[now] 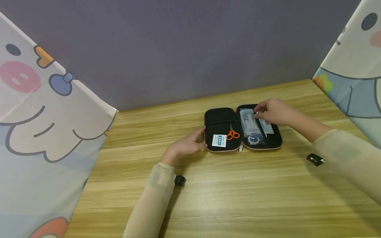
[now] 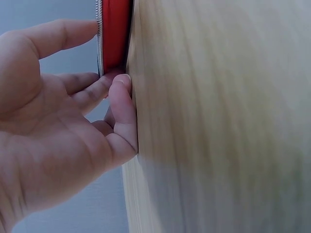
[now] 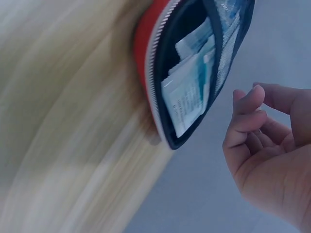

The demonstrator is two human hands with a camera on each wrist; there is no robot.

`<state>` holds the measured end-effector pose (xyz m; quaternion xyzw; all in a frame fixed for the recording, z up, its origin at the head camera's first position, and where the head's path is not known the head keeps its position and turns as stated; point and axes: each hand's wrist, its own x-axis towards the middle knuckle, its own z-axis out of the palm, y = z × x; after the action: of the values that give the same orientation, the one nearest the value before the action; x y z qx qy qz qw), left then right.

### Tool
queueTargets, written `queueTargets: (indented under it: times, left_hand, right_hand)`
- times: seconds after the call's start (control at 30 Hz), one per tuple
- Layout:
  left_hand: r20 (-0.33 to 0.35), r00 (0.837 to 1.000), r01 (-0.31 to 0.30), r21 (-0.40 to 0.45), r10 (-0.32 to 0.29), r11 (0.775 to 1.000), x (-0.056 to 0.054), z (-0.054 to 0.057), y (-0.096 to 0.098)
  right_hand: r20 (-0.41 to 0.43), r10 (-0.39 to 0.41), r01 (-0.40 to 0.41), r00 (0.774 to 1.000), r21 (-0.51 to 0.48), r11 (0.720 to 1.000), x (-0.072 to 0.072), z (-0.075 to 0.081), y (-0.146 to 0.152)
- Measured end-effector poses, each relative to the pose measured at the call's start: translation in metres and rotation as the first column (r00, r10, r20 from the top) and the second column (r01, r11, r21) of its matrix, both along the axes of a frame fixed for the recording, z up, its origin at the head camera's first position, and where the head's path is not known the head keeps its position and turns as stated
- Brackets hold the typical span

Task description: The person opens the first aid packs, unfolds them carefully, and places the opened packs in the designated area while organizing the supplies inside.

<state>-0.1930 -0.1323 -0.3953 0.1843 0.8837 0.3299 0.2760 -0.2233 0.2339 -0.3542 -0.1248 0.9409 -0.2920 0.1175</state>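
A black zip case with red sides [image 1: 222,115] lies unfolded on the table. My left hand [image 1: 187,143] touches its left edge, fingers and thumb spread along the side; the left wrist view shows fingertips against the red side [image 2: 114,36]. Orange-handled scissors [image 1: 233,134] and a white-and-blue packet [image 1: 219,140] lie in the left half. In the right half are pale sealed packets [image 1: 249,122] and a clear bag with a white roll [image 1: 254,139], under a black strap. My right hand [image 1: 275,111] hovers over that half, fingers loosely bent, nothing visible between them.
The case rests on a wood-grain table [image 1: 238,191]. A grey-purple panel [image 1: 190,49] rises behind it, and cartoon-printed cloths [image 1: 35,132] stand at both sides. Small black devices [image 1: 180,180] show by both sleeves.
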Motion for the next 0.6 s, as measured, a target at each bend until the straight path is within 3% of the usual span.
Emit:
queueTargets:
  times: [0.23,0.6]
  left_hand:
    - [0.021,1.000,-0.019,0.018,0.018,1.000,0.001,0.000,-0.001]
    - [0.015,1.000,-0.022,0.018,0.022,1.000,0.000,-0.001,0.002]
  right_hand:
    - [0.019,0.031,-0.030,0.999,-0.018,0.999,0.000,0.009,-0.016]
    - [0.072,0.088,-0.084,0.994,-0.053,0.995,0.003,0.008,-0.036]
